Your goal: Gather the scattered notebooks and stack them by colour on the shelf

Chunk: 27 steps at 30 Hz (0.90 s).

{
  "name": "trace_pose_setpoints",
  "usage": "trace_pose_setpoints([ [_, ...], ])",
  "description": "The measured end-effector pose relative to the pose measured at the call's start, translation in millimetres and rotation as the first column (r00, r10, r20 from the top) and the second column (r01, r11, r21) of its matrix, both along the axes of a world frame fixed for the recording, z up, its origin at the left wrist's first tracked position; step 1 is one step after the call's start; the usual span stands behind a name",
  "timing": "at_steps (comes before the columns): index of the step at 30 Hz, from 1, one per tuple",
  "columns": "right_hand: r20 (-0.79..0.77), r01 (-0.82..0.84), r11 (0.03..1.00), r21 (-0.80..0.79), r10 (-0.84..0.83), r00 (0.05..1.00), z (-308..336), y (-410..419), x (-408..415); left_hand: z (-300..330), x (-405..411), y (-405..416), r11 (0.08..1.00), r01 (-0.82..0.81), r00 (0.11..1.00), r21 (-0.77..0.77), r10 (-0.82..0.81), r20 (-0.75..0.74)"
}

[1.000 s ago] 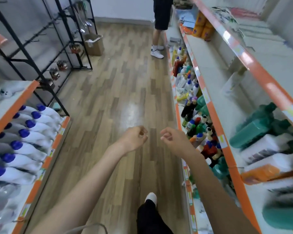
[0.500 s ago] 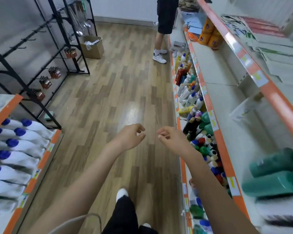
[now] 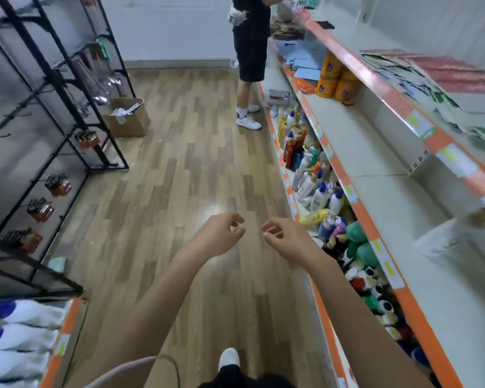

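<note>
1. Both hands are hanging out front over the wood floor (image 3: 179,163) — left hand (image 3: 217,236) and right hand (image 3: 287,238), fingers loosely curled, holding nothing.
2. Notebooks (image 3: 431,77) are lying flat on the upper right shelf (image 3: 398,105), well apart from the hands.
3. Another person (image 3: 249,51) is standing at that shelf — farther down the aisle.

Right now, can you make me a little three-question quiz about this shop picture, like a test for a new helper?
1. True or false: the left hand holds a notebook.
2. Which side of the aisle has the cardboard box? A) left B) right
3. Fill in: the shelf edges on the right are coloured ____.

Key: 1 false, both the left hand and the right hand are empty, fingers loosely curled. 2 A. 3 orange.
</note>
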State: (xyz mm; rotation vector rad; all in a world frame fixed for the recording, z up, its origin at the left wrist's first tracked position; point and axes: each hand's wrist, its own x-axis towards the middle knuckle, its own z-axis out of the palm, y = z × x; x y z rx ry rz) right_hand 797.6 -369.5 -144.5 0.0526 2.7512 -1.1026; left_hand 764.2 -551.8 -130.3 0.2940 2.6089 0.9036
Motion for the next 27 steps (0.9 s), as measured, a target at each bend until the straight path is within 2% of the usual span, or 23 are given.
trace_pose_setpoints([
  [6, -0.002, 0.082, 0.997, 0.002, -0.082, 0.997, 6.6, 19.9, -70.3, 0.1, -94.3, 25.7, 0.994, 0.085, 0.995, 0.064, -0.087, 0.041],
  [17, -0.075, 0.282, 0.959, -0.026, -0.283, 0.956, 29.3, 121.8, -205.8, 24.3, -260.7, 141.7, 0.948, 0.318, 0.946, 0.023, -0.316, -0.068],
  [23, -0.165, 0.414, 0.909, -0.042, -0.416, 0.895, 67.3, 193.4, -257.2, 54.1, -331.3, 230.5, 0.884, 0.467, 0.873, 0.000, -0.460, -0.162],
  [27, -0.207, 0.522, 0.852, -0.034, -0.517, 0.831, 82.6, 236.9, -259.2, 67.8, -351.9, 295.5, 0.797, 0.604, 0.781, -0.017, -0.595, -0.191],
])
